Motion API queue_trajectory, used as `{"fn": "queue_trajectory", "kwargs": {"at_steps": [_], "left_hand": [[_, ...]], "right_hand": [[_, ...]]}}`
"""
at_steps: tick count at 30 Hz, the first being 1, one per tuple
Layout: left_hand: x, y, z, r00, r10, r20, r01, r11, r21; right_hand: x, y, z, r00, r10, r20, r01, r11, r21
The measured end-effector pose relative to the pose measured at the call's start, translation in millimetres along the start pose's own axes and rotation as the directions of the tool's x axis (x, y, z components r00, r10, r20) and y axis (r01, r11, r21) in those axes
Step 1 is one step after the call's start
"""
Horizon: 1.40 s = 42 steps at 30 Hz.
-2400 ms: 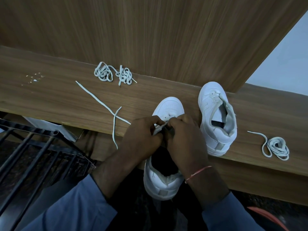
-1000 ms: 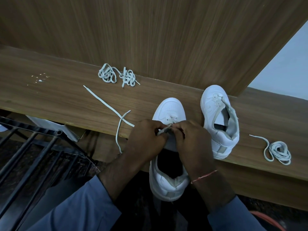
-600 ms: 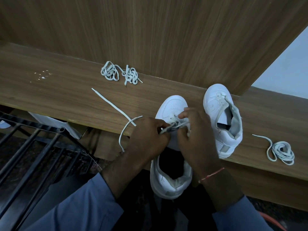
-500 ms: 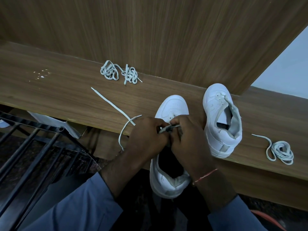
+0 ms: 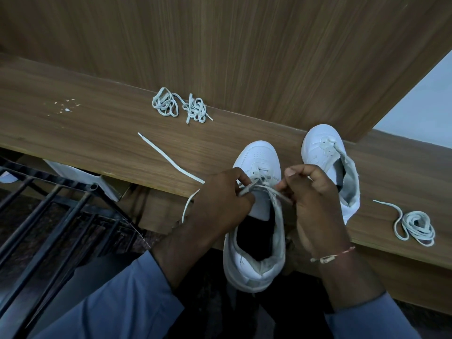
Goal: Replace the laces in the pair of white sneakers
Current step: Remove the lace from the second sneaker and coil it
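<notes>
The tabletop was a long brown wood-grain ledge, backed by an upright panel of the same grain. A pale wall showed past the panel's right edge. Below the front edge on the left stood black metal bars over a dark floor. A scatter of white specks marked the surface at far left.

One white sneaker lay toe toward the panel, its heel overhanging the front edge. The second sneaker sat just to its right, fully on the surface, its tongue pulled open.

The left hand pinched a lace at the near sneaker's eyelets, fingers curled. The lace's free length ran off leftward across the wood, and another part hung over the edge. The right hand pinched a strand of it on the shoe's right side, a thread bracelet on the wrist.

A tangle of laces lay against the panel, and a coiled lace lay well to the right.
</notes>
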State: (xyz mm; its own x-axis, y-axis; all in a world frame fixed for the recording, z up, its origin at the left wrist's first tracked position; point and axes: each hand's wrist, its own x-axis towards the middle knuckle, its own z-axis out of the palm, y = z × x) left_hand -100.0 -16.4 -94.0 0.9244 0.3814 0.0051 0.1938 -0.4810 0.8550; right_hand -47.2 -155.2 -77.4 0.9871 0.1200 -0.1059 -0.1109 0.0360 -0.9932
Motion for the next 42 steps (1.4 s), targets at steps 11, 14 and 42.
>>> {"fn": "queue_trajectory", "kwargs": {"at_steps": [11,14,42], "left_hand": [[0.3,1.2,0.3,0.999,0.05,-0.005,-0.049,0.999,0.011],[0.9,0.8,0.3,0.999,0.047,-0.02,-0.047,0.999,0.006],[1.9,-0.4,0.8,0.998,0.061,-0.008,-0.061,0.998,-0.018]], "right_hand": [[-7.8,5.3,11.2,0.925,-0.297,0.236,0.371,0.573,-0.731],[-4.1,-6.7,7.0,0.999,0.005,0.047,-0.006,1.0,0.018],[1.1,-13.3,-9.4,0.99,-0.117,0.081,0.133,0.964,-0.229]]}}
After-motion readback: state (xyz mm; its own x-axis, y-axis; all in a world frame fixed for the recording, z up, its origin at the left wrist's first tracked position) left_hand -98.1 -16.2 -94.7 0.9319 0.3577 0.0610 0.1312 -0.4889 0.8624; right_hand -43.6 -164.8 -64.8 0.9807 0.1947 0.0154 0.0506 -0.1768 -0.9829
